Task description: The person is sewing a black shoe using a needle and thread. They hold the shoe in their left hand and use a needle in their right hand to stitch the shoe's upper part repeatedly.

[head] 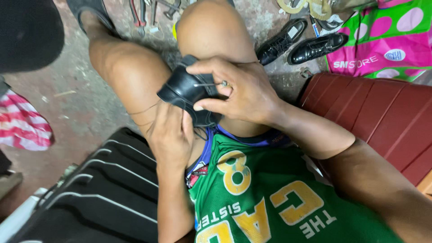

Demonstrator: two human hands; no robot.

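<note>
A black leather shoe [182, 90] rests between my knees, sole edge turned up. My left hand [170, 135] grips it from below, near the heel end. My right hand [240, 87] lies over the top of the shoe, thumb and fingers pinching a thin metal needle [208, 84] that lies across the leather. A fine thread [143, 110] runs from the shoe across my left thigh. I am seated in a green jersey with yellow lettering.
A pair of black dress shoes [299, 42] stands on the concrete floor beyond my knee. Pliers and tools [144, 15] lie at the top. A pink and green bag [382, 40] is at the right, a red seat [382, 117] beside me, black ribbed mat [103, 193] at left.
</note>
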